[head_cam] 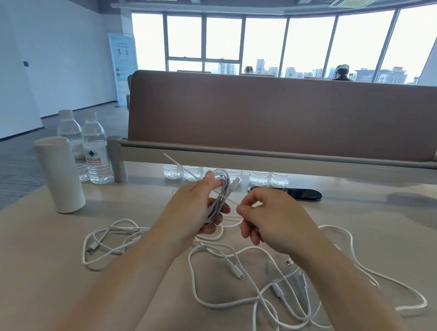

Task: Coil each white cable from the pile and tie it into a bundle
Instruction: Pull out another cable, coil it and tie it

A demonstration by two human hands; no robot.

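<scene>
Head view: left hand (191, 211) grips the coil (221, 190); beside it, right hand (268, 221) pinches the tie (231, 200). If that pinch slips, the loops may spring apart.

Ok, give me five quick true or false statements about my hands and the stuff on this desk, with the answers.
1. The left hand grips a coiled white cable. True.
2. The right hand lies flat on the table. False: it is raised, pinching a thin white tie that crosses the coil.
3. Every cable is already bundled. False: loose white cables lie tangled on the table.
4. A white cup stands upright to the left of the hands. True.
5. The water bottles behind the cup lie on their sides. False: they stand upright.
</scene>
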